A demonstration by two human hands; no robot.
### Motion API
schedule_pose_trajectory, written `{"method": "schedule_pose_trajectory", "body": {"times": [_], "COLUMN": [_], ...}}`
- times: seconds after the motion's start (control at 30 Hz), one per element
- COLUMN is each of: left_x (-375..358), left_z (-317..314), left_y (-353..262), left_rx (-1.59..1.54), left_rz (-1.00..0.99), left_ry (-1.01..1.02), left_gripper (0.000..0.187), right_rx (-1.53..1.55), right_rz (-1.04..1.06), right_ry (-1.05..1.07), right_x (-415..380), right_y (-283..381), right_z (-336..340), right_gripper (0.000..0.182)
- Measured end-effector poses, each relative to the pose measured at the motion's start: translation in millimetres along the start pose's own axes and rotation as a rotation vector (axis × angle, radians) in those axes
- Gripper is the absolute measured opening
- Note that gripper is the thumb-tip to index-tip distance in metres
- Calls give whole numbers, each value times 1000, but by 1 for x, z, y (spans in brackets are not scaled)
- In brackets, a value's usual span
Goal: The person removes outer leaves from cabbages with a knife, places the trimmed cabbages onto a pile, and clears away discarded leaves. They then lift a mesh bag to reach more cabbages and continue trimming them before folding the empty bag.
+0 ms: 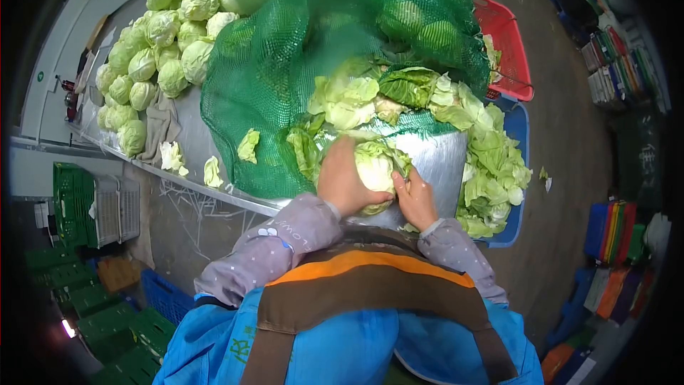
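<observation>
A pale green cabbage (372, 171) sits between my two hands over the metal table, close to its front edge. Wrapped round its left side is my left hand (345, 180), the thumb lying across the front. My right hand (415, 196) grips the right side, with thumb and fingers at a darker outer leaf (400, 162). Just beyond the cabbage, loose leaves (349, 103) lie on a green mesh sack (263, 107), which has more cabbages inside. My fingertips behind the cabbage are partly hidden.
Several trimmed cabbages (164, 32) are piled at the left of the metal table (192, 132), near a grey cloth (162, 128). On the right, a blue crate (524, 142) overflows with leaves, and a red crate (509, 43) stands behind it. Green crates (75, 203) stand at lower left.
</observation>
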State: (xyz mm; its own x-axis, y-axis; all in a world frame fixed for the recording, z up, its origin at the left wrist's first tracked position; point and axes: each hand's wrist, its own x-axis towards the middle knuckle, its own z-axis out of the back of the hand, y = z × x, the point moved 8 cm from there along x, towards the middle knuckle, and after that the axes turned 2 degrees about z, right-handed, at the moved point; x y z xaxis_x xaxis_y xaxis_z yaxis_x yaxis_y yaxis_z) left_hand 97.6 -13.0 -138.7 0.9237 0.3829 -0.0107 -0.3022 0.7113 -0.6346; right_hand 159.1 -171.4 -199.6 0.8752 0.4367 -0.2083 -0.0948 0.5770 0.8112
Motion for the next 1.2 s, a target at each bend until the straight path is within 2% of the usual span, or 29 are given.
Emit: {"method": "schedule_pose_trajectory", "body": {"times": [0.03,0.07,0.13,0.17,0.27,0.3,0.37,0.4,0.43,0.47,0.53,0.57,0.6,0.63,0.67,0.73,0.8,0.83,0.87,0.9,0.93,0.97,1.0,1.03,1.07,1.1,1.13,1.2], "left_x": [-2,-6,-13,-17,-20,-22,-26,-24,-26,-30,-37,-34,-31,-28,-36,-31,-34,-39,-50,-63,-59,-56,-62,-37,-14,-13,-7,8], "left_z": [1,0,2,1,1,4,-1,3,6,10,14,23,30,21,5,-12,-26,-27,-24,-23,0,6,11,43,58,43,22,-17], "left_y": [0,0,-13,-14,-10,-11,-23,-22,-21,-18,4,24,44,84,119,109,73,52,28,23,26,21,6,-11,-23,-20,-12,9], "left_rx": [-11,-14,-16,-21,4,2,27,32,-14,-60,-56,-88,-121,-281,-443,-263,-141,-165,-187,-134,-133,-161,-180,53,300,300,161,-117], "left_rz": [-23,-15,-135,-144,-142,-143,-308,-312,-333,-352,-382,-246,-109,300,713,720,620,461,302,35,36,109,176,102,212,214,166,56], "left_ry": [-13,-9,-8,-6,-12,-16,133,120,133,154,175,78,-27,-52,-80,-122,-87,21,131,58,57,478,906,699,748,748,639,409], "left_gripper": [106,106,107,107,104,104,102,102,98,95,95,89,83,80,78,79,77,71,66,53,53,45,37,29,45,45,58,87], "right_rx": [-97,-99,-324,-349,-490,-493,-533,-569,-511,-507,-411,-406,-295,-183,-14,420,391,320,321,353,382,347,354,372,381,361,362,345], "right_rz": [115,110,354,265,167,222,224,216,258,259,181,186,282,376,246,57,-20,124,122,-74,-269,-232,-235,-9,224,465,465,55], "right_ry": [-30,-23,-125,-29,60,9,-23,-46,-116,-112,-132,-130,-207,-278,-222,-53,141,30,31,168,305,407,398,459,524,527,526,606], "right_x": [-6,-4,9,17,39,49,73,83,92,99,110,105,94,77,60,25,6,8,11,17,20,27,35,42,46,47,44,40], "right_y": [22,26,53,49,40,31,2,-1,1,5,10,10,15,22,16,3,19,15,19,13,3,-3,-9,3,18,36,40,35], "right_z": [10,16,28,19,10,7,-6,-8,-6,-3,15,22,37,46,45,20,-4,-7,3,11,16,18,19,17,12,7,7,1], "right_gripper": [45,45,43,33,24,18,17,15,24,24,37,37,44,51,54,62,68,74,74,76,78,75,75,74,73,67,67,60]}}
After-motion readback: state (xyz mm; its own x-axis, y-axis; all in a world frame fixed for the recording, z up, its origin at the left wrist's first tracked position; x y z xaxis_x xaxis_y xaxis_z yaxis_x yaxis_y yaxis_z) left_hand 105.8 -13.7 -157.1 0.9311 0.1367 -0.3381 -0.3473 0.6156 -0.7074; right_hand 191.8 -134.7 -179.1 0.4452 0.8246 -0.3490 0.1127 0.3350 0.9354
